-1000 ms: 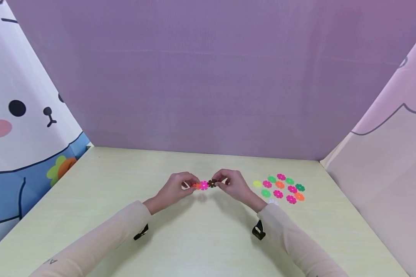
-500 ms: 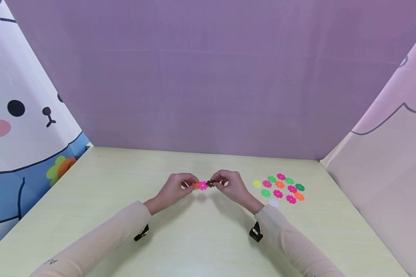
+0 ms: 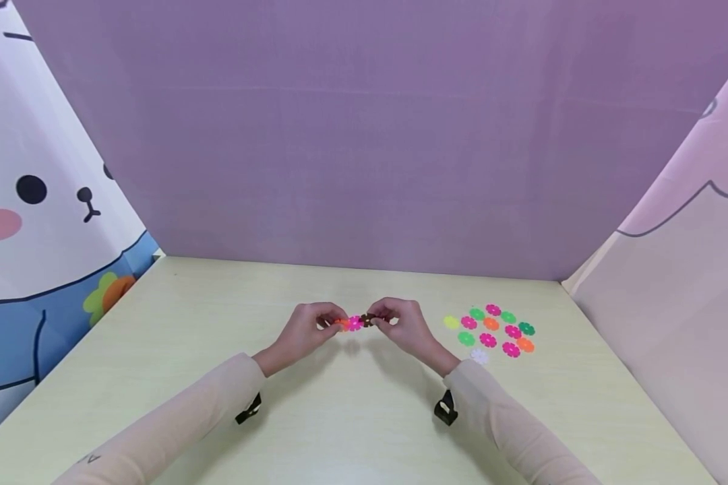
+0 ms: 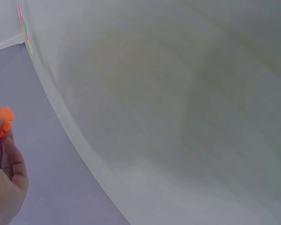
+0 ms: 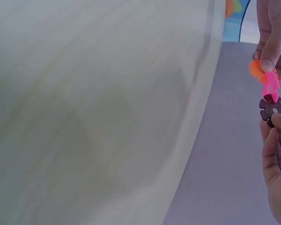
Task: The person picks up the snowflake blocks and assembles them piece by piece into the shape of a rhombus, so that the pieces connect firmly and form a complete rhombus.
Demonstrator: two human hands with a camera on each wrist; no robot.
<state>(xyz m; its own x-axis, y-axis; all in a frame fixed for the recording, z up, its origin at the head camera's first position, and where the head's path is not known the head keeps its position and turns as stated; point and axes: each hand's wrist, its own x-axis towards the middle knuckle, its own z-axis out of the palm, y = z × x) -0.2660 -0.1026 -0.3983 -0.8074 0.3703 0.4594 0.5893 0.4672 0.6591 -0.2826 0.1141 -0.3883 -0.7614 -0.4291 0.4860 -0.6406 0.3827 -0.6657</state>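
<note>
My left hand (image 3: 306, 335) pinches an orange snowflake building disc (image 4: 5, 121) between thumb and fingers. A pink snowflake disc (image 3: 354, 323) is joined to the orange one and sits between my two hands. A dark brown snowflake disc (image 5: 273, 110) is pinched by my right hand (image 3: 408, 330). In the right wrist view its notched rim meets the edge of the pink disc; how deep the slots sit in each other I cannot tell. All three discs are held in a row above the table, and fingers cover parts of the orange and brown ones.
Loose snowflake discs lie spread on the table (image 3: 352, 431) to the right of my right hand: several pink discs (image 3: 488, 340), green discs (image 3: 466, 339) and orange discs (image 3: 525, 345), a yellow disc (image 3: 451, 322) and a white disc (image 3: 479, 356). A purple backdrop (image 3: 364, 148) rises behind.
My right hand has shifted slightly left, bringing the brown disc closer against the pink one. My left hand keeps nearly the same place, and the loose discs lie as before.
</note>
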